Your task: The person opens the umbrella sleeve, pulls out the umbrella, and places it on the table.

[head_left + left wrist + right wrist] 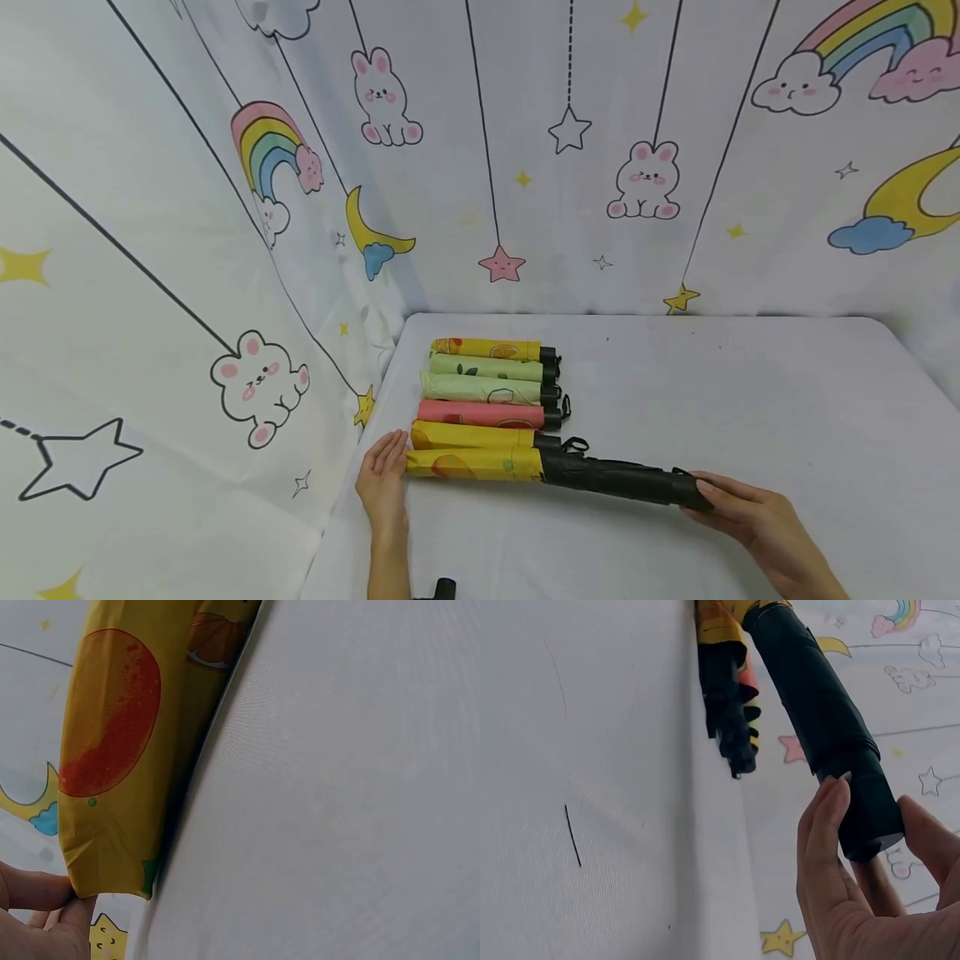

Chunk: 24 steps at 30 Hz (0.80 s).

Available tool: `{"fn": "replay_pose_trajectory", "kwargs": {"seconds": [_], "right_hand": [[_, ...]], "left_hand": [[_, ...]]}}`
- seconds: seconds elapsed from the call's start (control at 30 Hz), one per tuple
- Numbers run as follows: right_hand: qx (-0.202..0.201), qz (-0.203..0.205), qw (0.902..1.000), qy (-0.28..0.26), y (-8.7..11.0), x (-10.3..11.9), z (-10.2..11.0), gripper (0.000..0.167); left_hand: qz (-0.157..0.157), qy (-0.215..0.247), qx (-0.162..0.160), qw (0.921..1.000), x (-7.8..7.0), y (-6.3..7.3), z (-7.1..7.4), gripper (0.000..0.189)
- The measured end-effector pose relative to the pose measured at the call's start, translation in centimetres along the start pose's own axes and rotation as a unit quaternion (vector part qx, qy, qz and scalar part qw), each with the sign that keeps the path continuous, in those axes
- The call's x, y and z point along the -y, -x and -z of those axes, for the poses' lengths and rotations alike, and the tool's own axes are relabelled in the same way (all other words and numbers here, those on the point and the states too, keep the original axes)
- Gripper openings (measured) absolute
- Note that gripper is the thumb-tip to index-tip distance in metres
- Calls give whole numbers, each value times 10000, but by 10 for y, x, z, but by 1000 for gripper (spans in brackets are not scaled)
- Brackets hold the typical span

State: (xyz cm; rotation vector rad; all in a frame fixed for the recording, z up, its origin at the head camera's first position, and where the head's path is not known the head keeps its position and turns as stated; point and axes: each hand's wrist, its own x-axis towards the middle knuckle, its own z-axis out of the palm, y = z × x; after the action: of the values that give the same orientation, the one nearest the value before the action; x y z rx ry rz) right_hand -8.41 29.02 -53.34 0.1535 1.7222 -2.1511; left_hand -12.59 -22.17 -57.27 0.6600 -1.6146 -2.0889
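Note:
A folded umbrella with a black body (611, 477) lies across the front of the row, partly inside a yellow fruit-print sleeve (472, 464). My right hand (750, 517) grips its black handle (866, 810) between thumb and fingers. At the other end, my left hand (385, 483) pinches the sleeve's end corner between thumb and finger, as the left wrist view shows. Just behind lies another yellow-sleeved umbrella (472, 435), its black end and strap loop sticking out.
Behind these lie a red-sleeved umbrella (480, 414), two pale green ones (480, 388) and an orange-yellow one (487, 348), side by side on the white table (712, 392). A black object (445, 588) shows at the bottom edge. A printed white curtain (450, 167) hangs behind.

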Motion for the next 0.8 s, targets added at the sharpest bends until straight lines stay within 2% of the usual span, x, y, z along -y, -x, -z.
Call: {"fn": "replay_pose_trajectory", "kwargs": {"seconds": [0.23,0.33,0.57,0.8], "right_hand": [[73,3,10000,-13,6,2,13,31],[59,-148,9998,83,9,2,20,31],[165,-797,9966,89,13,0,37,29],[453,-798,9958,-73,13,-3,54,32]], "left_hand": [[51,-148,-43,9999,1,0,-1,43],[62,-115,-27,9999,1,0,-2,43],[7,-29,-54,10000,3,0,-3,43],[-110,112,-54,9999,6,-2,-4,43]]}}
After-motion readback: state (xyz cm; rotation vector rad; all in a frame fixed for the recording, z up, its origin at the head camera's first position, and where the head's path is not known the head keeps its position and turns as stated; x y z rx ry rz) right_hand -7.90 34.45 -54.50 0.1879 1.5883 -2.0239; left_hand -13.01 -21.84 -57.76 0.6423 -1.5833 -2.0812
